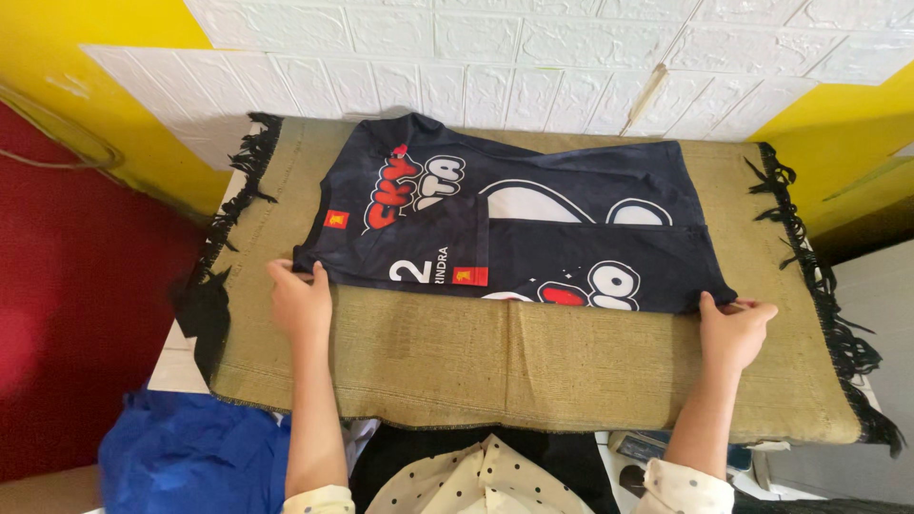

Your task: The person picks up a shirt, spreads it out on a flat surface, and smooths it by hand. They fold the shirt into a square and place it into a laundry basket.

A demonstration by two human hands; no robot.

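A view from above looks down at a person's two bare forearms reaching over a desk. At far left stand a red wall [67, 286] and a yellow wall [105, 86], with a crumpled blue cloth [190, 457] low beside the person's left arm. The desk is covered by a tan woven mat [495, 362] with black fringe [238, 190] along its two short ends.

The left hand [300, 300] rests at the near left corner of a dark navy jersey [571, 247], fingers curled and pinching the fabric edge. The jersey lies flat on the far half of the mat, printed with white and red cartoon lettering and small red patches. Its long axis runs left to right across the desk, collar end toward the left and hem end toward the right. One panel is already folded over the middle, so the garment looks part-way through folding, at the stage of taking up the near edge.

The right hand [733, 328] grips the near right corner, thumb on top and fingers closed on the cloth. By my judgement, the next move calls for both hands to lift evenly and carry the edge away, keeping it straight.

Behind everything is a white brick-pattern wall [533, 57].
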